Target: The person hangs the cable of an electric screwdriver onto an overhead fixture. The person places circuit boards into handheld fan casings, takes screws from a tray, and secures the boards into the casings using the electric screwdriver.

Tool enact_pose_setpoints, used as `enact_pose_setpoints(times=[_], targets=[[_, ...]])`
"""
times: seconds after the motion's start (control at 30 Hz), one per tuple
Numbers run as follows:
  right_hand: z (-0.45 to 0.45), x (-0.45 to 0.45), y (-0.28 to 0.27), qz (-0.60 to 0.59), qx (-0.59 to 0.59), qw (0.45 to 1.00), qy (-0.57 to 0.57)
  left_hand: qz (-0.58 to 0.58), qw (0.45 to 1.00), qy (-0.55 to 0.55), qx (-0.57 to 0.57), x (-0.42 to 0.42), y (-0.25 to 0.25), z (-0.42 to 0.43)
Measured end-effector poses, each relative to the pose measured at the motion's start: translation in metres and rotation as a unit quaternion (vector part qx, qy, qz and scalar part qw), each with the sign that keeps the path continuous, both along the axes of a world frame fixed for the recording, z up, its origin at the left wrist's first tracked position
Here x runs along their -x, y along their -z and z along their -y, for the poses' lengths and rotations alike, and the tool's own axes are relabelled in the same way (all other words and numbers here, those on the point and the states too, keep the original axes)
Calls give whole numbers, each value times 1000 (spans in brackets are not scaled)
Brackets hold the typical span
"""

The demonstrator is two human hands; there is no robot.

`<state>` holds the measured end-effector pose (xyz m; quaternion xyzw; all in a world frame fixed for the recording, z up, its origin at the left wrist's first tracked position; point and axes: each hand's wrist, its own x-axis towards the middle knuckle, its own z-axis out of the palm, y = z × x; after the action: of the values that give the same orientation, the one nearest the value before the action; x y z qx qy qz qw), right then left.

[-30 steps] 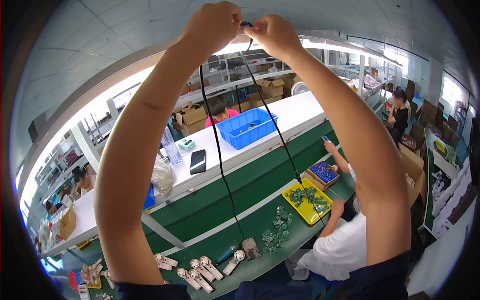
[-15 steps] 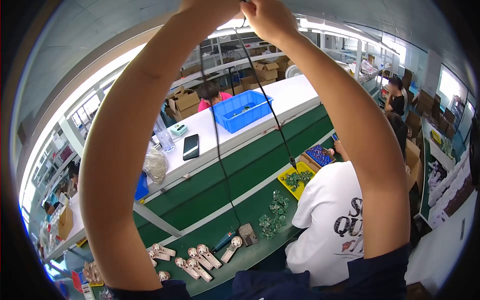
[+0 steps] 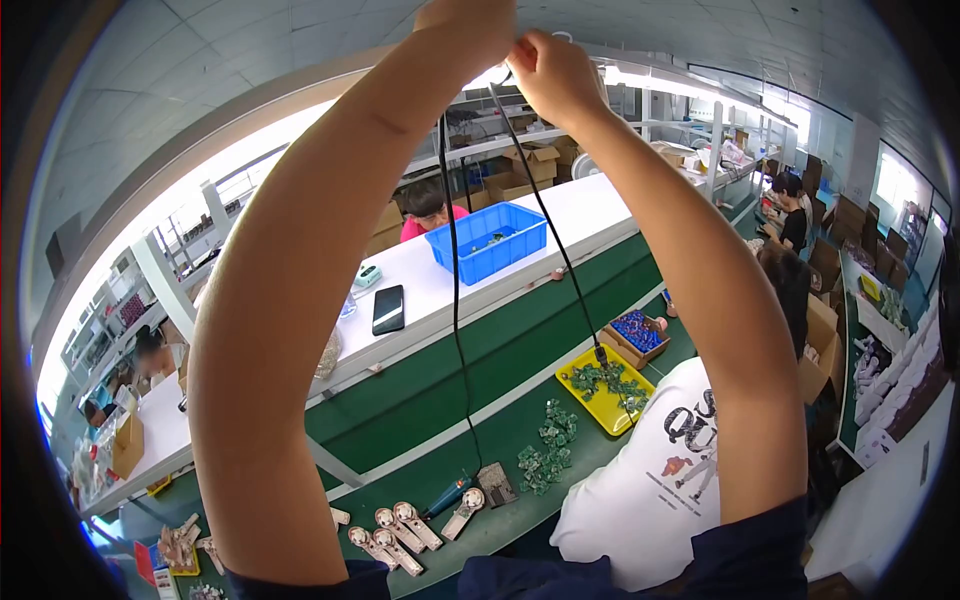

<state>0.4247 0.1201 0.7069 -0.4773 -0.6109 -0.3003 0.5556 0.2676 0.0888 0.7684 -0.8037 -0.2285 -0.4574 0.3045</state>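
Observation:
My two raised hands are close together at the top of the head view, above the workbench. My right hand [image 3: 555, 80] is closed, thumb against fingers, at the upper end of a black cable [image 3: 541, 205]. My left hand [image 3: 468, 25] is beside it, partly cut off by the frame edge, its fingers hidden. A second black cable [image 3: 456, 300] hangs from behind my left wrist down to the bench. Near its lower end lie a blue-green electric screwdriver [image 3: 447, 497] and a flat grey metal block [image 3: 496, 484]. The first cable's connector [image 3: 600, 355] hangs over a yellow tray [image 3: 612, 424].
Several pale plastic shells [image 3: 412, 525] and loose green circuit boards [image 3: 546, 448] lie on the green bench. A co-worker in a white shirt [image 3: 625, 500] sits at right. Ahead, a white shelf [image 3: 590, 215] bears a blue bin [image 3: 490, 262] and a phone [image 3: 388, 310].
My hands sit lower in the picture and slightly further right. The co-worker in white has shifted down and right, showing more of the yellow tray. Both cables still hang.

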Motion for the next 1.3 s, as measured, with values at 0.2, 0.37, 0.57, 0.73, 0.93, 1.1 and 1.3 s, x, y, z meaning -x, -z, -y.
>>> enact_pose_setpoints(times=[0.2, 0.37, 0.57, 0.73, 0.93, 1.1, 1.3], targets=[[-17, -9, 54, -82, 82, 984, -137, 6, 992, -117, 48, -12, 16, 3], [13, 7, 67, -46, 86, 984, -152, 90, 994, -51, -42, -6, 45, -20], [-27, 7, 35, -41, 92, 955, -277, 115, 983, -19, -142, -15, 40, -46], [-41, 13, 35, -143, 122, 969, -161, 125, 992, -27, 20, -25, 29, -16], [-27, 6, 41, -177, 124, 976, -3, 6, 996, -26, 81, -31, 20, -17], [-18, -4, 41, -176, 155, 962, -141, -1, 999, -41, 9, -37, 6, -31], [-21, -16, 41, -166, 174, 967, -86, -29, 995, -48, 85, -52, 2, -18]])
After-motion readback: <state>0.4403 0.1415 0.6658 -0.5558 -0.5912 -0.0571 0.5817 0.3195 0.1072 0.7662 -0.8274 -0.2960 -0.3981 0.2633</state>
